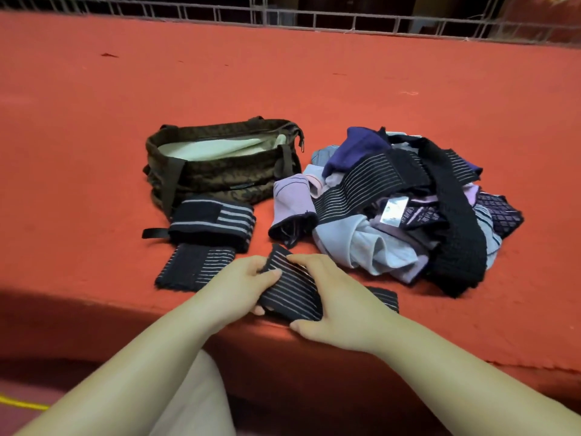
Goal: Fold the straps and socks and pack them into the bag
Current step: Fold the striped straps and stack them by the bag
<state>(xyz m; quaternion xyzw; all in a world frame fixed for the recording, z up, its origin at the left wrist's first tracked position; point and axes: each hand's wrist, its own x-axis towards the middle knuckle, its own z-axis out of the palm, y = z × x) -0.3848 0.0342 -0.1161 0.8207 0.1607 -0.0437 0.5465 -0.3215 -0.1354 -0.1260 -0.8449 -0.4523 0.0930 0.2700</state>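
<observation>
Red felt covers the wide counter point(94, 121), with a metal railing point(314, 20) running along its far edge. Near the front edge, both hands work one dark striped strap point(292, 287): the left hand point(239, 284) pinches its left side with curled fingers, and the right hand point(333, 303) clasps the right side, thumb underneath. Just left of it lies a folded strap point(195, 270), flat on the felt, and behind that a thicker rolled strap point(213, 220). The camouflage bag point(220, 165) sits farther back, its mouth open and pale lining showing. To the right, a loose pile of socks and straps point(408, 209) in purple, lilac and black sprawls beside the bag.
</observation>
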